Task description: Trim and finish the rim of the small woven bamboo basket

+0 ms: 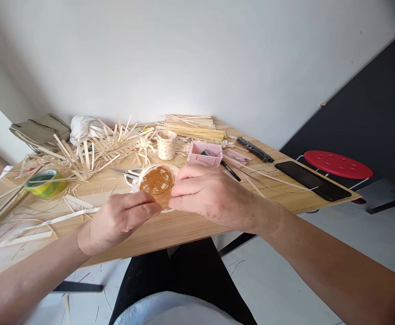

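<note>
A small round woven basket (156, 180) of pale strips lies tilted near the table's front edge, its open mouth toward me. My left hand (124, 214) is closed in a pinch at the basket's lower left rim. From the right, my right hand (214, 194) grips the rim, its thumb and fingers pressed together. The fingertips of both hands are close together at the near side of the rim. Whether a thin strip is also pinched between them is too small to tell. White-handled scissors (132, 175) lie just behind the basket, partly hidden by it.
Behind stands a finished-looking woven cup (166, 145), beside a pink box (205, 153). Loose strips (87, 155) and a tape roll (46, 183) spread over the left; bundled strips (192, 128) lie at the back. A phone (312, 180) sits at the right edge, near a red stool (338, 164).
</note>
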### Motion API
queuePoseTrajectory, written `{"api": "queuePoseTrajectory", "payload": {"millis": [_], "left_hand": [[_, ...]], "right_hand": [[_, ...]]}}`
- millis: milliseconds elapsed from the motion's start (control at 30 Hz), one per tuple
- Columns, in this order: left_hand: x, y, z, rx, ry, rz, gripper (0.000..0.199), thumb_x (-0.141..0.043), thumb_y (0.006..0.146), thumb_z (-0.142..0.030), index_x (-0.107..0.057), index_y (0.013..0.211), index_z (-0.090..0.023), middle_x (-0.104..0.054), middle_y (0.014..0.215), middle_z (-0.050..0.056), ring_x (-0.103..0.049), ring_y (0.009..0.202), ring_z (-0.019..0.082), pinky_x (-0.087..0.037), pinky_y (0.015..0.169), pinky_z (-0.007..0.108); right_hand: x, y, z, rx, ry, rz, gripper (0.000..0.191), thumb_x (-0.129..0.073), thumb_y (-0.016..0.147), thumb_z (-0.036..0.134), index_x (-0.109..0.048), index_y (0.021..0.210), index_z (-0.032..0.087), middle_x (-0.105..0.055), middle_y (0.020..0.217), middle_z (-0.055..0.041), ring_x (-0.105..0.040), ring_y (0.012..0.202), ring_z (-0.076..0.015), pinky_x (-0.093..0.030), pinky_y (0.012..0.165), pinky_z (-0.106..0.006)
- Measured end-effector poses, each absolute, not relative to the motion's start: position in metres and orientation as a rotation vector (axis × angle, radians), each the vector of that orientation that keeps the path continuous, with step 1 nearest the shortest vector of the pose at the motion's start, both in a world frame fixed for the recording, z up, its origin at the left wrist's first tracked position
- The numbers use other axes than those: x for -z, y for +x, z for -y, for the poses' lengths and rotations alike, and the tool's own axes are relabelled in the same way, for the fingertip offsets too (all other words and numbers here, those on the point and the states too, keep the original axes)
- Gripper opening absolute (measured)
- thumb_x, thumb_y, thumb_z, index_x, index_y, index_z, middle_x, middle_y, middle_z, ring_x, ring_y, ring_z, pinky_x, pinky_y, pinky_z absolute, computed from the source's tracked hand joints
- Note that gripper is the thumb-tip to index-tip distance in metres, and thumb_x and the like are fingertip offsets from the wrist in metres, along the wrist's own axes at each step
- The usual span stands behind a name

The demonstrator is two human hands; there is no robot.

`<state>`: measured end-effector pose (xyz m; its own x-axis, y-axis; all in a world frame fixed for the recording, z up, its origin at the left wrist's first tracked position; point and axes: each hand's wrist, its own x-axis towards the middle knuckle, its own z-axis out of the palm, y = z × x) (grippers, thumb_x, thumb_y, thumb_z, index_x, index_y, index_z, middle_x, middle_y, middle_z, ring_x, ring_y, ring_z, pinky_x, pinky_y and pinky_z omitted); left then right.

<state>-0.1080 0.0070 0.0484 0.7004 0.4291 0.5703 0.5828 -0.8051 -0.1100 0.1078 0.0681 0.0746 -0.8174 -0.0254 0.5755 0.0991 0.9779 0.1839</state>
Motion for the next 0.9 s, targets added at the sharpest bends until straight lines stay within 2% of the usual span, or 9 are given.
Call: {"api": "queuePoseTrajectory", "payload": {"millis": [300, 500, 667, 900], "left_hand": [[-0.047, -0.11, -0.004, 0.756, -2.688, 0.854, 0.019, -0.04, 0.09, -0.008, -0.056, 0.099, -0.015, -0.063, 0.086, 0.005, -0.062, 0.071, 0.009, -0.051, 0.06, 0.017], [-0.053, -0.105, -0.007, 0.872, -2.846, 0.939, 0.023, -0.044, 0.089, -0.009, -0.059, 0.104, -0.018, -0.063, 0.089, 0.005, -0.062, 0.076, 0.009, -0.05, 0.064, 0.017], [-0.068, -0.098, -0.017, 0.966, -3.039, 1.056, 0.018, -0.05, 0.087, -0.012, -0.066, 0.093, -0.017, -0.065, 0.081, 0.003, -0.062, 0.07, 0.009, -0.049, 0.062, 0.016], [-0.074, -0.096, -0.026, 0.936, -3.149, 1.103, 0.016, -0.052, 0.085, -0.013, -0.067, 0.09, -0.015, -0.06, 0.073, 0.001, -0.057, 0.063, 0.007, -0.045, 0.057, 0.016]], "right_hand": [[-0.076, 0.106, -0.066, 0.238, -0.105, 2.595, 0.035, -0.042, 0.092, 0.01, -0.064, 0.065, 0.013, -0.056, 0.063, -0.0012, -0.046, 0.075, -0.0149, -0.038, 0.066, -0.027], [-0.076, 0.106, -0.073, 0.148, -0.071, 2.63, 0.03, -0.045, 0.092, 0.011, -0.066, 0.071, 0.015, -0.06, 0.069, -0.0006, -0.046, 0.075, -0.0144, -0.038, 0.069, -0.028], [-0.08, 0.105, -0.084, 0.068, -0.036, 2.63, 0.027, -0.05, 0.089, 0.008, -0.068, 0.07, 0.017, -0.061, 0.066, 0.0004, -0.047, 0.069, -0.0124, -0.038, 0.067, -0.026], [-0.086, 0.107, -0.091, -0.167, 0.052, 2.579, 0.028, -0.047, 0.089, 0.006, -0.065, 0.07, 0.016, -0.064, 0.067, 0.0012, -0.051, 0.064, -0.008, -0.041, 0.066, -0.022]]}}
